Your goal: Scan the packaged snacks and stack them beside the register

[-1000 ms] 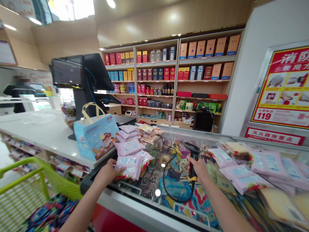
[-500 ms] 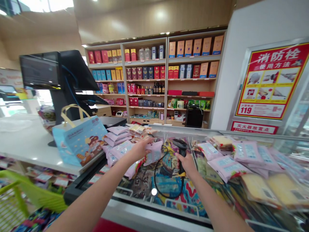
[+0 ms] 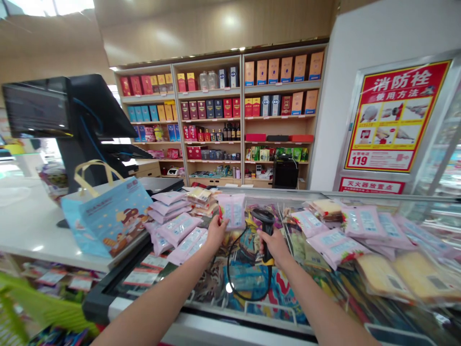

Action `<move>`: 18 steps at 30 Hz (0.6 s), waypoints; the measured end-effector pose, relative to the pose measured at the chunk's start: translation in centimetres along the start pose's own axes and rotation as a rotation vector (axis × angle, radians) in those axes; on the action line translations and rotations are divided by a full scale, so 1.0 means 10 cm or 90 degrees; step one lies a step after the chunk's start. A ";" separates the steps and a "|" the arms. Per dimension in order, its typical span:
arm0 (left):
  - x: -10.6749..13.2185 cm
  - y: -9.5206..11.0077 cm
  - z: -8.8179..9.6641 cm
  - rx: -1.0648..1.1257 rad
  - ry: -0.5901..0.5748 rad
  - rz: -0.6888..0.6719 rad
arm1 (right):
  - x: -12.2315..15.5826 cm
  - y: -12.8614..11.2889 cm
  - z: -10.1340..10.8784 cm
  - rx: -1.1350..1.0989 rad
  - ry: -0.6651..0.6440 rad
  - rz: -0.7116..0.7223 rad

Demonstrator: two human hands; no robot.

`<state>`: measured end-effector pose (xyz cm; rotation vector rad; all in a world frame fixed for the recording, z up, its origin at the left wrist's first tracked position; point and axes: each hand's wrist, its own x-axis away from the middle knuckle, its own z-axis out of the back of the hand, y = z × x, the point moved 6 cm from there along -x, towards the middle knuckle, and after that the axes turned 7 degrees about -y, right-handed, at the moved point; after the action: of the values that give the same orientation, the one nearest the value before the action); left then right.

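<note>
My left hand (image 3: 215, 234) grips a pink snack packet (image 3: 232, 210) and holds it upright over the glass-topped freezer (image 3: 252, 298). Just to its right, my right hand (image 3: 275, 246) is closed round the handle of a black barcode scanner (image 3: 264, 222), whose head points toward the packet. The scanner's black cable (image 3: 234, 283) loops down over the glass. More pink packets lie in a pile (image 3: 178, 228) left of my hands and in another pile (image 3: 345, 235) to the right.
A blue paper gift bag (image 3: 108, 218) stands on the white counter (image 3: 32, 230) beside a black till screen (image 3: 65, 110). Shelves of boxed goods (image 3: 223, 110) line the back wall. A red fire-safety poster (image 3: 394, 120) hangs at right. A green basket (image 3: 21, 307) sits low left.
My left hand picked a pink packet from the left pile, lifted it and carried it right, up to the scanner. My view swung to the right.
</note>
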<state>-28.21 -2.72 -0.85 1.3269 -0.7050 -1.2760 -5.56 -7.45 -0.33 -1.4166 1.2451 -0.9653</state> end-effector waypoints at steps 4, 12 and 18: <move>-0.18 0.01 -0.18 0.137 0.045 0.085 | 0.02 -0.02 0.00 -0.001 -0.009 -0.005; -0.24 -0.25 -0.22 0.127 0.017 0.109 | 0.04 0.08 -0.07 0.102 -0.130 -0.063; -0.26 -0.23 -0.17 0.013 0.022 0.039 | 0.05 0.14 -0.05 0.123 -0.117 -0.063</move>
<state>-27.85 0.75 -2.64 1.3311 -0.7300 -1.1977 -6.29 -8.03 -1.63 -1.3906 0.9294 -0.9717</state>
